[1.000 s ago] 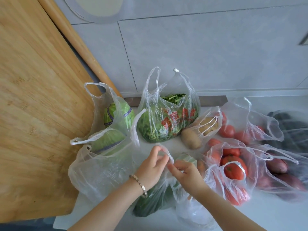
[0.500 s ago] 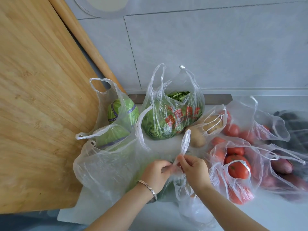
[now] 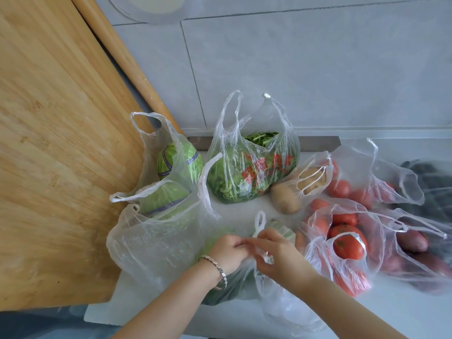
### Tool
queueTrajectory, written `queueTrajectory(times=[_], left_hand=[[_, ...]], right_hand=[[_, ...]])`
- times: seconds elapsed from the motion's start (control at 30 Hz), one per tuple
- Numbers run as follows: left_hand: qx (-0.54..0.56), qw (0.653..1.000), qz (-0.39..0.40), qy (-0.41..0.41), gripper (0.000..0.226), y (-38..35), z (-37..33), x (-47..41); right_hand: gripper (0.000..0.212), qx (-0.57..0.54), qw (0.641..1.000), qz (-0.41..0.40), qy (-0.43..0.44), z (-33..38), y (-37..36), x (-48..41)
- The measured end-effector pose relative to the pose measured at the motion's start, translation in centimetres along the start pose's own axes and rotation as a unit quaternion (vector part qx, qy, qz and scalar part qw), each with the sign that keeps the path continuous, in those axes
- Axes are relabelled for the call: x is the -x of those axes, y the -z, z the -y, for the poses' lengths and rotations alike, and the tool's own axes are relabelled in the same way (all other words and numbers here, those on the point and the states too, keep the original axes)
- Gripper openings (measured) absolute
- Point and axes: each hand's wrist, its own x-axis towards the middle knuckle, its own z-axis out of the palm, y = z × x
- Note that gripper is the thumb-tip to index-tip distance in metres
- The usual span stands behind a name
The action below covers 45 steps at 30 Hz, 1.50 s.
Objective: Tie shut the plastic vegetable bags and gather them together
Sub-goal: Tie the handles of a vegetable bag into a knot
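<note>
Two hands work over the front bag (image 3: 276,297), which lies on the white counter (image 3: 391,314) nearest the person, in the middle of the spread. The left hand (image 3: 228,250) and right hand (image 3: 278,255) meet above it with fingers curled. Each pinches the twisted clear plastic of the bag's top. One thin handle loop (image 3: 259,222) stands up just behind the right hand. Dark green vegetables show dimly through the film under the wrists. A bracelet (image 3: 215,265) of small metal links circles the left wrist.

Around it sit about eight thin, crinkled, see-through bags (the overlapping plastic makes an exact count unsure), all with their handles loose.

- To the left, the cabbage bag (image 3: 151,148) holds two round, pale green cabbages.
- A slack, rumpled bag (image 3: 151,250) slumps just in front of it.
- Behind the hands, the greens bag (image 3: 254,172) is printed in red and stuffed with dark leaves.
- One smooth tan potato (image 3: 285,198) lies half out of the small potato bag (image 3: 315,172).
- To the right are two tomato bags: a rear one (image 3: 381,177) and a near one (image 3: 342,272), with at least three glossy red tomatoes in the near one.
- Beyond those, a bag of purplish roots (image 3: 415,245) and a dark bag (image 3: 437,182) are blurred.

A wooden board (image 3: 53,155) with pale straight grain fills the left side. Grey wall tiles (image 3: 318,69) rise behind.
</note>
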Motion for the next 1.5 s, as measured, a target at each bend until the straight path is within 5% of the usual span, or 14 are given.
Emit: queueTrajectory(times=[0.27, 0.47, 0.67, 0.9, 1.07, 1.2, 1.27, 1.37, 1.5], left_hand=[[-0.166, 0.981, 0.013, -0.095, 0.031, 0.1, 0.4, 0.6], [-0.189, 0.960, -0.101, -0.180, 0.024, -0.4, 1.1, 1.3], [-0.207, 0.939, -0.149, -0.231, 0.024, -1.1, 3.2, 1.8], [-0.105, 0.963, -0.146, -0.201, 0.018, -2.0, 4.4, 1.1], [0.033, 0.996, -0.056, -0.064, 0.011, -1.9, 2.8, 1.0], [0.142, 0.989, 0.003, 0.042, 0.013, -1.3, 2.5, 0.7], [0.211, 0.974, 0.025, 0.074, 0.016, -1.0, 2.3, 0.6], [0.306, 0.947, 0.003, 0.101, 0.023, -0.9, 2.0, 0.4], [0.206, 0.974, -0.070, 0.056, 0.025, -1.4, 2.3, -0.1]], right_hand=[[0.013, 0.130, 0.990, 0.044, -0.007, 0.0, -0.1, -1.0], [0.017, -0.086, 0.989, -0.058, -0.109, 0.8, 0.3, -0.7], [0.016, -0.220, 0.939, 0.054, -0.257, 0.1, 1.1, -1.1], [0.022, -0.287, 0.908, 0.170, -0.252, -0.2, 2.0, -1.1], [0.046, -0.216, 0.962, 0.078, -0.150, -0.1, 1.0, -0.4], [0.038, -0.067, 0.997, -0.036, 0.002, -0.6, -0.1, -0.1], [0.018, 0.025, 0.995, -0.039, 0.084, -1.2, 0.0, -0.1], [0.038, 0.123, 0.979, -0.042, 0.159, -1.5, 0.5, -0.1], [0.048, 0.226, 0.949, -0.079, 0.206, -1.3, 0.6, -0.2]])
